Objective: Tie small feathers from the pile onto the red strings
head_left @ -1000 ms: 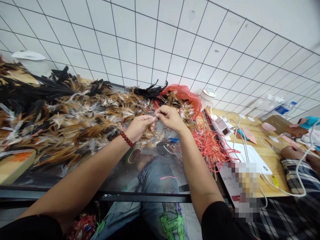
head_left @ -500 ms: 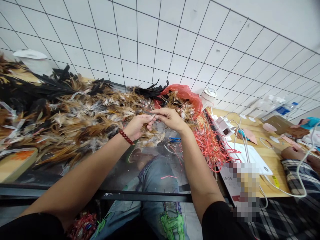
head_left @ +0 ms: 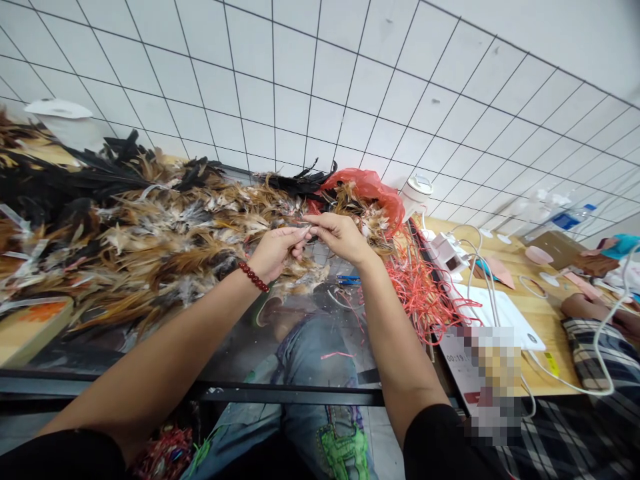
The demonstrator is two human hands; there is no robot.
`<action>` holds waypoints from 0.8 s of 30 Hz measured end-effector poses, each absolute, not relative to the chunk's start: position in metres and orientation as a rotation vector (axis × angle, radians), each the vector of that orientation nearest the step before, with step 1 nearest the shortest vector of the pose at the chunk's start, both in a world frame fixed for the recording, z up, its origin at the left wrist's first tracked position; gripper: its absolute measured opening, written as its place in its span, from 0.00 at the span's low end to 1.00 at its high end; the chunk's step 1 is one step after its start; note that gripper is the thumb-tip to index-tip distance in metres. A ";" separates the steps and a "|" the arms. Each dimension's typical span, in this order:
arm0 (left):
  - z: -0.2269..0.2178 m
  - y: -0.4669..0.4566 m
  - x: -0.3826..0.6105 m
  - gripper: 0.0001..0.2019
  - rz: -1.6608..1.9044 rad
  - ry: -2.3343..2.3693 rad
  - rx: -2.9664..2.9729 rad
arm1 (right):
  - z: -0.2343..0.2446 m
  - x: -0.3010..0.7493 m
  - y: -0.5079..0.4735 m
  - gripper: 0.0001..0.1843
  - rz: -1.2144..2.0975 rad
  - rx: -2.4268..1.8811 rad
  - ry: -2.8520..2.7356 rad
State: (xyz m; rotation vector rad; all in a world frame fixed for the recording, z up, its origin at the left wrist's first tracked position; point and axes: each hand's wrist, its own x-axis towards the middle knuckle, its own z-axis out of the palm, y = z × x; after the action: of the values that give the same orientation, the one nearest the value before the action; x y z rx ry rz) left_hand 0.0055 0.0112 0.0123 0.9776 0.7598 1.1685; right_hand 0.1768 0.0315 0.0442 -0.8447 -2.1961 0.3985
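Above the glass tabletop, my left hand (head_left: 281,252), with a dark red bead bracelet (head_left: 253,277) at its wrist, is closed in a pinch. My right hand (head_left: 341,236) meets it fingertip to fingertip, its thumb and forefinger pressed together. A small pale tip, which looks like feather quills (head_left: 307,230), shows between the fingers; the rest is covered by my hands. Behind and left of them spreads a heap of brown and cream feathers (head_left: 165,233). Black feathers (head_left: 90,170) lie at its back. Blue-handled snips (head_left: 349,280) rest on the glass below my right hand.
A tangle of red string (head_left: 420,290) lies right of my right forearm, near a red plastic bag (head_left: 373,190) and a lidded white cup (head_left: 417,191). Cables and a white adapter (head_left: 449,252) follow. Another person's plaid sleeve (head_left: 595,347) is at far right. A gridded wall (head_left: 320,87) stands behind.
Both hands stay nearly in place, fingertips together. The brown feather part seen under my left fingers is now less visible, with only slight finger movement.
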 end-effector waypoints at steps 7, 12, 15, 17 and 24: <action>0.018 0.009 0.005 0.12 1.187 0.703 0.877 | 0.039 0.173 0.032 0.23 0.371 -0.855 -2.290; 0.014 0.010 0.005 0.14 1.200 0.703 0.869 | 0.035 0.174 0.035 0.27 0.437 -0.863 -2.337; 0.013 0.011 0.005 0.14 1.202 0.711 0.857 | 0.034 0.175 0.035 0.31 0.506 -0.875 -2.344; 0.013 0.012 0.005 0.14 1.205 0.708 0.848 | 0.034 0.175 0.034 0.33 0.570 -0.890 -2.329; 0.016 0.011 0.005 0.11 1.213 0.705 0.826 | 0.034 0.172 0.034 0.33 0.590 -0.879 -2.319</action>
State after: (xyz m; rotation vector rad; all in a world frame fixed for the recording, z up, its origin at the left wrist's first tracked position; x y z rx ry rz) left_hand 0.0049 0.0110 0.0162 0.8261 0.7049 1.2127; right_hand 0.1725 0.0338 0.0343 -0.8787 -2.3189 0.5902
